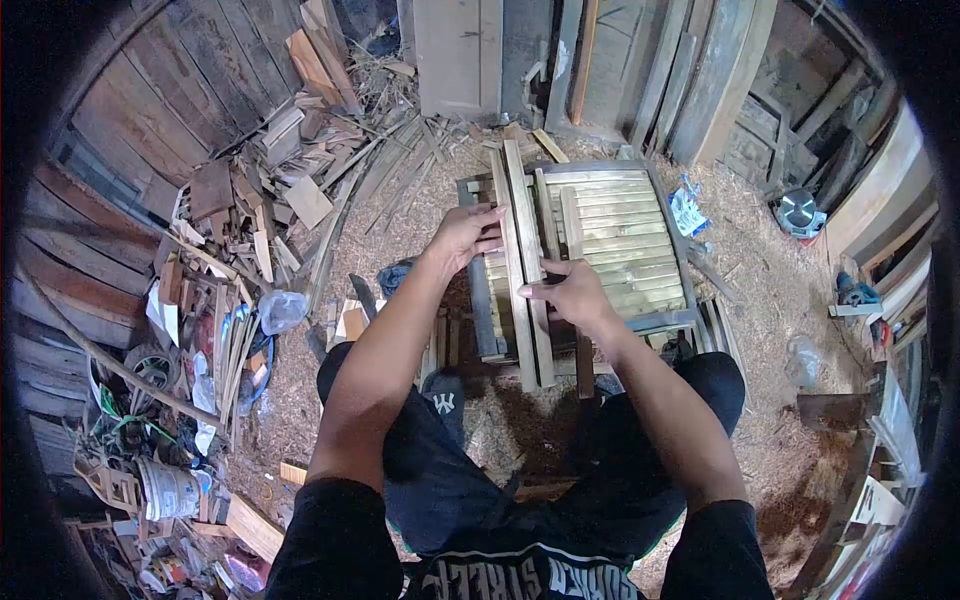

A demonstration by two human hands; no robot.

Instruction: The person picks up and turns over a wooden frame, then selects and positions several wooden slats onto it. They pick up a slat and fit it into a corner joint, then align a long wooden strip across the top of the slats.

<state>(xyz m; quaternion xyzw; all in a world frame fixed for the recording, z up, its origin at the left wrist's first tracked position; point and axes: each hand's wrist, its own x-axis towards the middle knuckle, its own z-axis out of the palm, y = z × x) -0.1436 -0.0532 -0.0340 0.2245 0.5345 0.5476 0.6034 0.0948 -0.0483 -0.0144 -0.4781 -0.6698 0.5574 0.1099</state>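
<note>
Two long, narrow wooden strips [521,335] lie side by side, pointing away from me, over a slatted wooden panel [632,245] with a dark frame. My left hand [468,236] grips the pair from the left, fingertips on the left strip's edge. From the right, my right hand [572,293] closes around the strips lower down, thumb on top. Just right of the pair, another narrow wood piece [546,215] and a shorter block [571,220] rest on the slats. What supports the panel is mostly hidden.
Scrap wood [285,165] is heaped at the left. Boards and doors [460,60] lean at the back. A round-bladed power tool [798,212] and a blue tool [855,290] sit at the right. A white bucket [168,490] stands lower left. Shavings cover the floor.
</note>
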